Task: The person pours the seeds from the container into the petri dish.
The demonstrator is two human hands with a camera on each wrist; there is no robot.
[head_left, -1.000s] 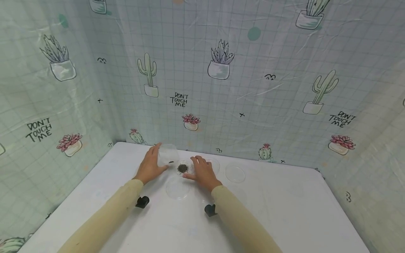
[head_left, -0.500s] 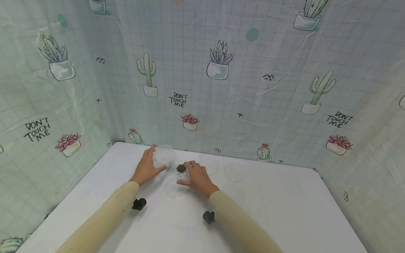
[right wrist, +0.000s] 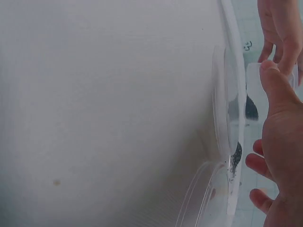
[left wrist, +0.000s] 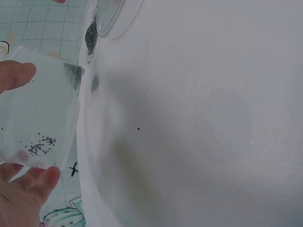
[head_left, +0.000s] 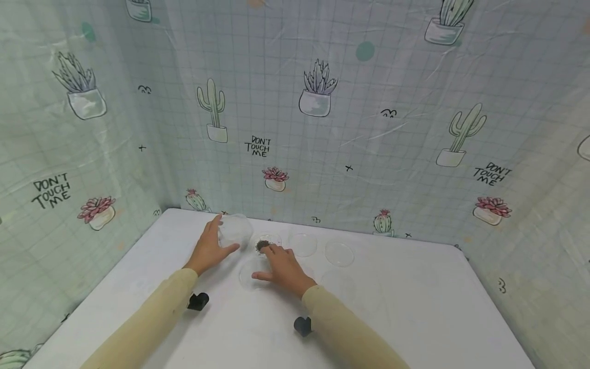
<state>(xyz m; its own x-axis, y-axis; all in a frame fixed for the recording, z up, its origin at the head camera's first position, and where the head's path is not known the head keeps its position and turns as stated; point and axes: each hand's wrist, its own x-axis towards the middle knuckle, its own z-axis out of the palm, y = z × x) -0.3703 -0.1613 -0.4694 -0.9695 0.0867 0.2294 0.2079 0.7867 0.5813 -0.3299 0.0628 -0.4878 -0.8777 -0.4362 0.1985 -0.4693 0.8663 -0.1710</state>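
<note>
My left hand [head_left: 209,251] holds a clear plastic container [head_left: 236,231] at the back left of the table, thumb on one side and fingers on the other. In the left wrist view, scattered dark grains [left wrist: 41,145] show inside it, and more dark matter gathers at its upper corner. Just right of it sits a shallow clear dish [head_left: 275,240] with a small heap of dark grains [head_left: 261,245]. My right hand [head_left: 286,269] hovers at the front of this dish, fingers spread and nothing visibly gripped. Its fingertips overlap the dish's near edge; contact cannot be told.
Further clear round dishes stand around: one behind my right hand [head_left: 304,245], one to its right [head_left: 340,254], one in front [head_left: 249,277]. Others are faint. A patterned curtain [head_left: 295,128] hangs behind the white table [head_left: 428,302]. Black mounts sit under both wrists.
The left hand has shifted slightly left with the container. The right hand has left the right side of the grain dish and come leftward and nearer, to the dish's front.
</note>
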